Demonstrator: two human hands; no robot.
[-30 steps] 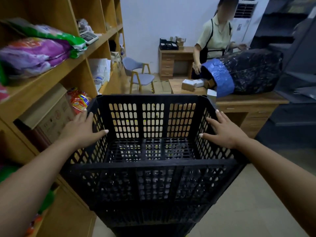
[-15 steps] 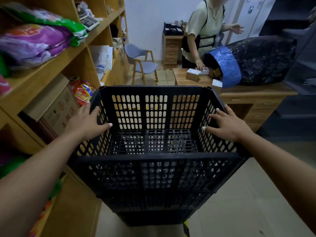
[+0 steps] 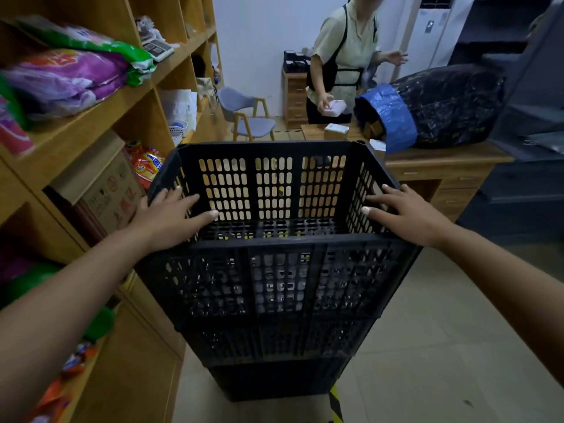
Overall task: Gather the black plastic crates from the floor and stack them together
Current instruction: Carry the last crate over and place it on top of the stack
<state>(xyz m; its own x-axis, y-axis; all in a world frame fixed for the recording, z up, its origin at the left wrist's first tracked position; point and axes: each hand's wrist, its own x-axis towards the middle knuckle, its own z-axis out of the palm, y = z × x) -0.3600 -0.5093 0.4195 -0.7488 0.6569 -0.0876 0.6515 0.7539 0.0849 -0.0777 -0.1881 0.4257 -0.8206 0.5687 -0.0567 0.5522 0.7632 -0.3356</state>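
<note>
Head view
Crates: a stack of black slotted crates (image 3: 274, 300) stands on the tiled floor (image 3: 442, 346), just beside the wooden shelves (image 3: 100, 117) on its left. The top crate (image 3: 268, 190) sits nested on the ones below and holds nothing; how many lie under it cannot be told.
Left hand: the left hand (image 3: 166, 219) rests on the top crate's left rim, fingers spread fairly straight along the rim, thumb reaching over the inside of the wall.
Right hand: the right hand (image 3: 406, 213) rests on the right rim in the same way, fingers spread and straight, thumb down the inner face. Neither hand curls round anything.
Shelves: a purple bag (image 3: 67, 77) and a green bag (image 3: 91, 41) lie on an upper shelf; a scale (image 3: 157, 48) sits further along it. A carton (image 3: 103, 184) and an orange packet (image 3: 148, 164) sit on the shelf below.
Worktop: a wooden worktop (image 3: 442, 154) stands beyond the stack's far right corner. On it lie a large dark sack (image 3: 448, 105) with a blue mouth and a small box (image 3: 335, 129).
Person: a person (image 3: 345, 56) in a pale shirt stands behind the worktop, holding a small white box (image 3: 335, 107).
Chair: a grey chair (image 3: 244, 117) stands beyond the stack's far edge.
</note>
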